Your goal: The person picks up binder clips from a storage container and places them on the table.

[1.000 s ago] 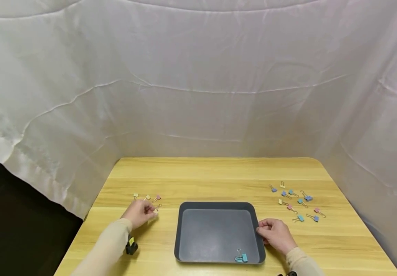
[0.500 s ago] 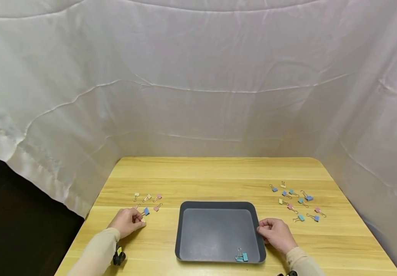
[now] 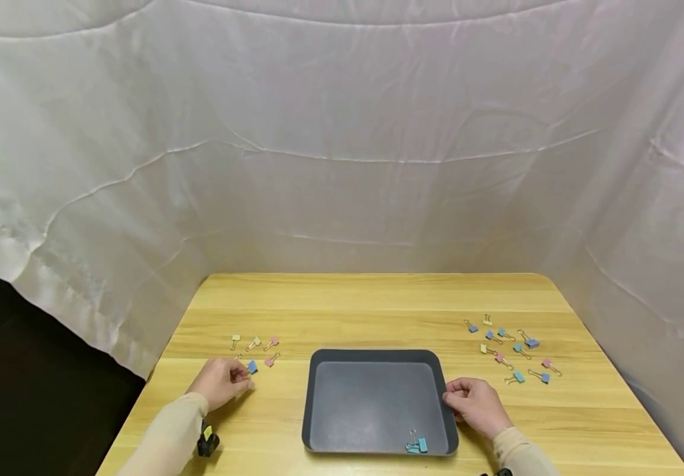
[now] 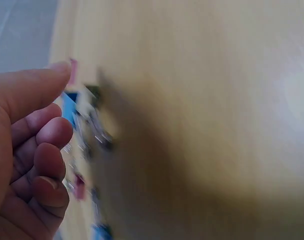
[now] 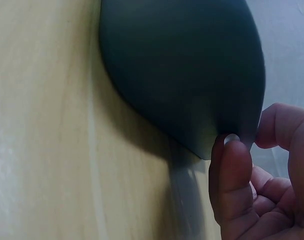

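Observation:
My left hand (image 3: 221, 383) is low over the table at the left, fingers loosely bent and thumb out straight. Beside its fingertips lies a blue binder clip (image 3: 252, 367). In the left wrist view, a gap shows between thumb and index finger, with the blurred blue clip (image 4: 70, 107) and a dark-yellow clip (image 4: 94, 93) beyond them. At the right, my right hand (image 3: 476, 404) pinches the side rim of a dark grey tray (image 3: 308, 403). The right wrist view shows thumb and fingers on either side of the tray's edge (image 5: 192, 100). Teal binder clips (image 3: 417, 446) lie in its near right corner.
Left of the tray lie yellow clips (image 3: 236, 338) and pink clips (image 3: 273, 342). Right of it are several scattered clips in blue (image 3: 532, 343), teal (image 3: 517, 377), pink (image 3: 547, 363) and yellow. A pale curtain (image 3: 342, 198) hangs behind the wooden table (image 3: 347, 311).
My left hand has moved left and nearer to me, from beside a pink clip to beside the blue one, then stays almost still. The right hand keeps its hold on the tray.

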`<state>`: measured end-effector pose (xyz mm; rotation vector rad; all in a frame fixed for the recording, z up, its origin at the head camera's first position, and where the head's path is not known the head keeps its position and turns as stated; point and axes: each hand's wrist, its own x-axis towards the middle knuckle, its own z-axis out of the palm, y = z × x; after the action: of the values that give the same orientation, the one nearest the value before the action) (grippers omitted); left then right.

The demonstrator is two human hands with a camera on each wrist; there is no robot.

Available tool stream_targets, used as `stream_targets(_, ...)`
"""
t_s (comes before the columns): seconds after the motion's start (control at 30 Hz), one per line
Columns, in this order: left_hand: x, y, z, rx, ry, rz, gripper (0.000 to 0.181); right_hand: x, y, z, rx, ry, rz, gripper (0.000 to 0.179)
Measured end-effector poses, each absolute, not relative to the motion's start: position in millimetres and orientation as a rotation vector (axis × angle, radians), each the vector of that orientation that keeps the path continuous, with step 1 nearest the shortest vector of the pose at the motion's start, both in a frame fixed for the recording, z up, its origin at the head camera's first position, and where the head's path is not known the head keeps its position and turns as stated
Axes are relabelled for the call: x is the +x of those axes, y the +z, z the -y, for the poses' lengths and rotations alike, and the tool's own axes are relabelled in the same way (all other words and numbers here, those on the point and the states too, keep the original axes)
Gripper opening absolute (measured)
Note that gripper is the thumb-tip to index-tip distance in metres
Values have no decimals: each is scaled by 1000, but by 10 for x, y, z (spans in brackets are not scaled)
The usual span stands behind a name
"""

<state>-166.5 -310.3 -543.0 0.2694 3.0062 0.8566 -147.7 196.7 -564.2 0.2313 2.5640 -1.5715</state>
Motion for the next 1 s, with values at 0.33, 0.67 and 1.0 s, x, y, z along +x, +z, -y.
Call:
stream_targets(0.33, -1804, -5174, 2606, 598, 898, -3017, 12, -1495, -5637, -1945, 225, -1560, -2570, 20)
stream_targets(0.67, -1962, -5057, 2065, 805, 966, -2929, 15, -1471, -5657, -1976, 234, -1537, -2586, 20)
stream_targets(1.0, -2012, -5037, 1642, 919, 973, -2784, 23, -1478, -5651, -1973, 234, -1544, -2586, 20)
